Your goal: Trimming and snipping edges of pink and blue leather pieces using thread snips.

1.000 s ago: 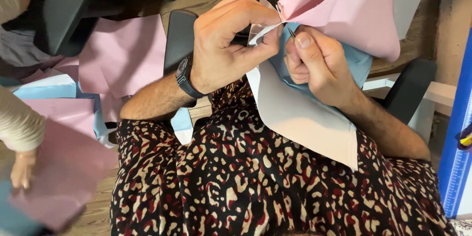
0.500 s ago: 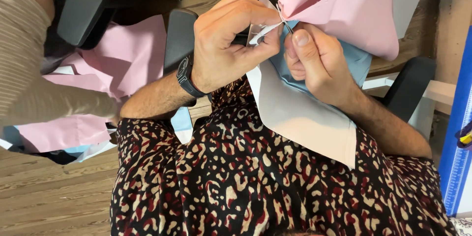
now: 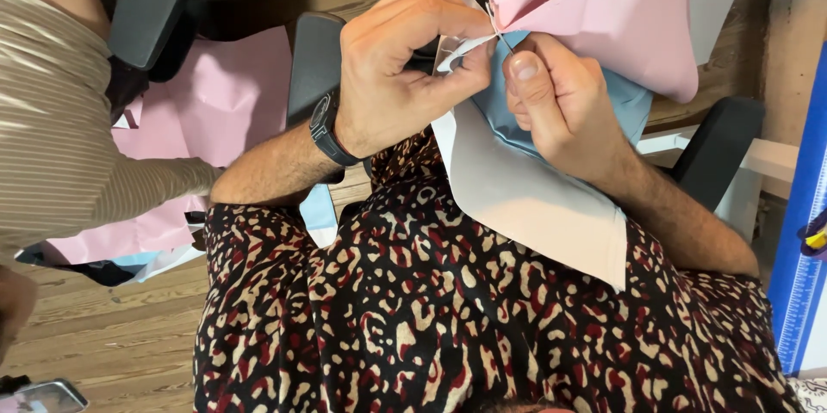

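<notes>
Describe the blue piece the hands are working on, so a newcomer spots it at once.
Start at the patterned shirt, then go up to the two hands. The blue piece lies behind the right hand, sandwiched between a pink sheet above and a white sheet below.

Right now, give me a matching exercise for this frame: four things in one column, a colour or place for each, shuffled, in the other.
Things:
1. left hand
2. right hand
3. pink fabric
4. patterned garment

Places or colours:
A. drapes above the right hand
B. black with cream and red spots, over the lap
C. has a dark watch at its wrist
D. lies on the blue fabric, thumb at the seam

Pairs: 1-C, 2-D, 3-A, 4-B
</notes>
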